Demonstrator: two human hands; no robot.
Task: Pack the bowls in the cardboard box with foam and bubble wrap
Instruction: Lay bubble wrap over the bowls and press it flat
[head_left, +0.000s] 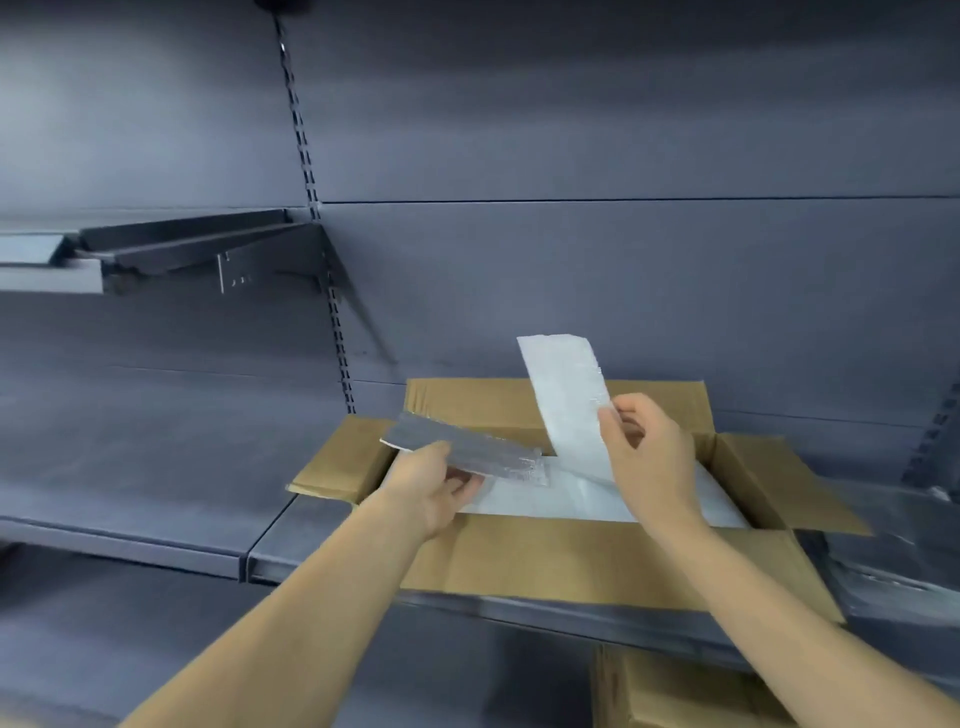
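An open cardboard box (545, 561) rests on a grey shelf, its flaps folded outward. White foam sheeting (550, 499) lines its inside. My left hand (439, 493) grips one end of a clear bubble wrap strip (467, 449) that lies flat above the box's left side. My right hand (649, 457) pinches a white foam strip (569, 400) that stands upright over the box's middle. No bowls are in view.
The grey shelf (156, 525) runs left from the box. A higher shelf on a bracket (197, 254) juts out at upper left. A slotted upright (322, 249) runs down the back panel. Another cardboard box (675, 696) sits below.
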